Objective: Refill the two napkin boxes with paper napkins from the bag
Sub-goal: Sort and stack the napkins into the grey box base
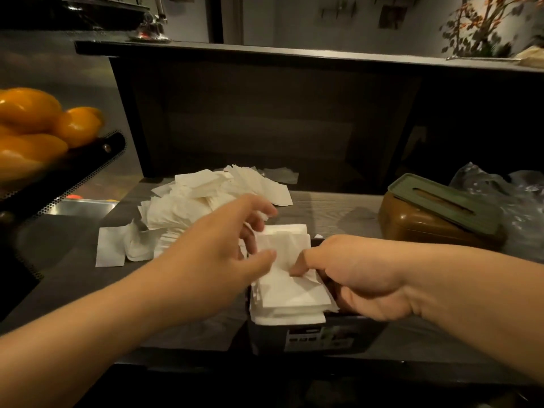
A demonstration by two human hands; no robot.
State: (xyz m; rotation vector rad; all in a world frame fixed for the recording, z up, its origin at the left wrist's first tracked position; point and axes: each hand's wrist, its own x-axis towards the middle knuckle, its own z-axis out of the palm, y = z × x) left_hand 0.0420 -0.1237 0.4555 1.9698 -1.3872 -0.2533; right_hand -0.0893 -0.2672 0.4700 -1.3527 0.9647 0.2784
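Note:
A dark open napkin box [318,337] stands at the counter's front, with a stack of white napkins [290,293] in it, piled above its rim. My left hand [217,254] holds the stack's left side, fingers curled over the far top edge. My right hand [356,278] pinches the top napkins with its thumb while the other fingers curl down beside the box's right wall. A loose heap of white napkins [206,201] lies behind on the left. The second box [435,219], brown with a slotted green lid, sits closed at the right, next to a clear plastic bag [512,198].
A black perforated tray holding orange fruit [35,128] juts out at the left above a metal surface. A dark raised shelf [294,54] runs across the back, with a plant on its right end. The grey wooden counter [335,210] shows between the boxes.

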